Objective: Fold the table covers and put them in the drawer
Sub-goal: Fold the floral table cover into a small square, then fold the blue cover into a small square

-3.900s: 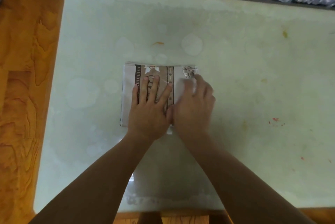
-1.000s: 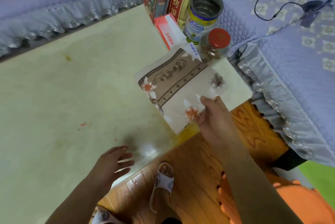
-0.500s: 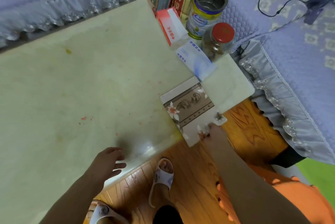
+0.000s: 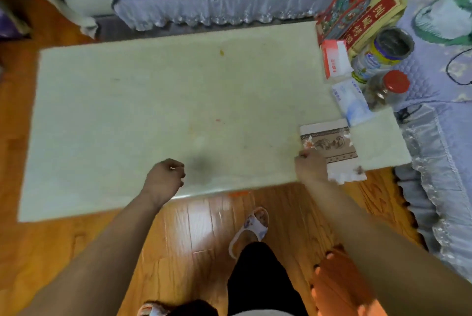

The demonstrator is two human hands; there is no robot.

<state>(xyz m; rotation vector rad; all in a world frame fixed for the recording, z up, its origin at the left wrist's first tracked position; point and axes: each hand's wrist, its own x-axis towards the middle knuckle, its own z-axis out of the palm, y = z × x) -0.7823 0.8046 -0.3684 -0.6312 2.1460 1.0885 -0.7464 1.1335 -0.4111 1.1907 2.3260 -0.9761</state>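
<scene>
Fingers of right hand point(image 4: 310, 166) pinching folded table cover point(image 4: 329, 145); left hand point(image 4: 164, 179) loosely curled, empty.

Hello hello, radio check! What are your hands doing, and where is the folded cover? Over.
Right hand on folded table cover, near table edge. Left hand loosely curled, empty. Tissue pack just behind cover. No drawer in view.

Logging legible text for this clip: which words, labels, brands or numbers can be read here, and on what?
Red and yellow box: large Chinese characters on a red band, blurred, not readable.
Red and white carton: red characters along its side, too blurred to read.
Tin can: blue brand script on the label, too blurred to read.
Blue and white packet: small blue print, illegible.
Folded table cover: pattern only, no text.
</scene>
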